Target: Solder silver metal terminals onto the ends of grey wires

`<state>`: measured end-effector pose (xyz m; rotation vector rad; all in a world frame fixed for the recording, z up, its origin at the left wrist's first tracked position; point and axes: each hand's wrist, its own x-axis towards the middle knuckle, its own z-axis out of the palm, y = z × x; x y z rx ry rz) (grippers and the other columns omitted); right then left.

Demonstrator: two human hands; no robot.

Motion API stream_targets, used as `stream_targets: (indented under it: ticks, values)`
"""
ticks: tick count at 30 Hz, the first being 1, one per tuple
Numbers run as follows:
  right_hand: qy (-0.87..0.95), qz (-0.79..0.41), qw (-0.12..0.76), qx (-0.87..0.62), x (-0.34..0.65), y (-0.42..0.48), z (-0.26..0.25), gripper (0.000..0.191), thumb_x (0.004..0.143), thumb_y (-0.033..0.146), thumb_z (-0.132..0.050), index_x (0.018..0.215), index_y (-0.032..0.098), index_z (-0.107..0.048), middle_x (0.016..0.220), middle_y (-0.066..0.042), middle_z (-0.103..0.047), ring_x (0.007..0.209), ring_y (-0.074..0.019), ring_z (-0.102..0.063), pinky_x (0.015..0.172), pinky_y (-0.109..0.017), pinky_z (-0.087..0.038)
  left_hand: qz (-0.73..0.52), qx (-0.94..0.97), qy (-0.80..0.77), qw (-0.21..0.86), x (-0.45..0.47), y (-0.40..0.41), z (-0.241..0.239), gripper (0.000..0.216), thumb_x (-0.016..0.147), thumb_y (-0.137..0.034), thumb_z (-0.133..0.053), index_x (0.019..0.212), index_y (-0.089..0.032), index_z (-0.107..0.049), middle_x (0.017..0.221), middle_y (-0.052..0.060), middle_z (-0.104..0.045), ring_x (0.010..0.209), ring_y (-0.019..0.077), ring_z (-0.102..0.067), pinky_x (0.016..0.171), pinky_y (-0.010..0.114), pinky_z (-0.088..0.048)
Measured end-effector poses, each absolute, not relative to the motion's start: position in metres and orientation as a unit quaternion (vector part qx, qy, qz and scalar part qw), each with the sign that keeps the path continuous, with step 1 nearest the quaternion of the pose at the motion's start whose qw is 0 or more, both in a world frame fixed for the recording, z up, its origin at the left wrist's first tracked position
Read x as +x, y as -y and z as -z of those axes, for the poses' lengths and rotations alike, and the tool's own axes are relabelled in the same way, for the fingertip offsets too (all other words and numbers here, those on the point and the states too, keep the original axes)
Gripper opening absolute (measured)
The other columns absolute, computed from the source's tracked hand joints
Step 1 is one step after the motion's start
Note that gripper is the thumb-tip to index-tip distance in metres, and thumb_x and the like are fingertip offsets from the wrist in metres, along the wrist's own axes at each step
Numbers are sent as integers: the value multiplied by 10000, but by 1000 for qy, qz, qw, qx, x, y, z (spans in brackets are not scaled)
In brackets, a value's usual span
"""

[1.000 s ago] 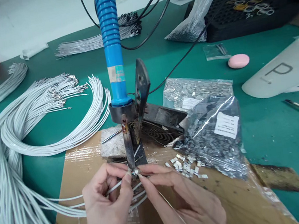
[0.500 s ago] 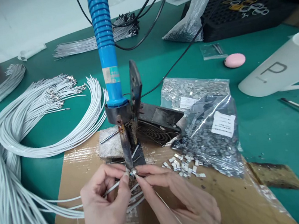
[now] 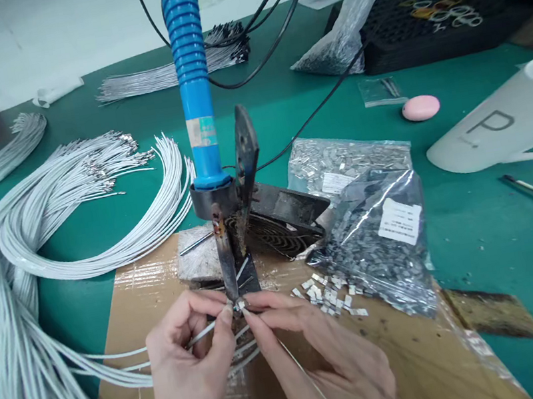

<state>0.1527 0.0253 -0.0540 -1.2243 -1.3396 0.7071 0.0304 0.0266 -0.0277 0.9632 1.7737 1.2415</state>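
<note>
My left hand point(image 3: 191, 360) is closed in a pinch on a white wire point(image 3: 201, 333), its end close under the soldering iron's tip. My right hand point(image 3: 325, 359) is closed too, with thumb and fingers pinching a small silvery metal piece point(image 3: 241, 304) against that end. A thin strand of solder wire point(image 3: 304, 374) runs through the right hand and down past the palm. The soldering iron point(image 3: 195, 89), blue-handled, stands tip down in a dark holder point(image 3: 216, 201), and its tip point(image 3: 229, 276) reaches the fingertips. Fingers partly hide the join.
Bundled white wires point(image 3: 14, 300) spread over the left side. Loose metal pieces point(image 3: 330, 297) lie on the cardboard point(image 3: 409, 366), beside bags of small parts point(image 3: 372, 230). A small black fan point(image 3: 280, 221) sits behind the iron. To the right are a white pitcher point(image 3: 501, 118) and a brown pad point(image 3: 494, 314).
The whole view has shifted slightly, so things appear a little further right. Both hands keep their pinch below the iron's tip, with no clear change in what they hold.
</note>
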Motion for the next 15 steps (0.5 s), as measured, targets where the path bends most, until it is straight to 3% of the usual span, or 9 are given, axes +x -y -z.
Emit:
stream_targets:
  ticks: [15]
  values:
    - [558,-300,564,-529,150,-23,57,173,932,119,-720,853,273,-709,962,76,-826,800,-73,-788,812,-127,-601,-484,385,-691,375,30,-25,29,122,754,-190,-781,665,-203,-698,808,26,-735,651,138,-628,445,184,-350]
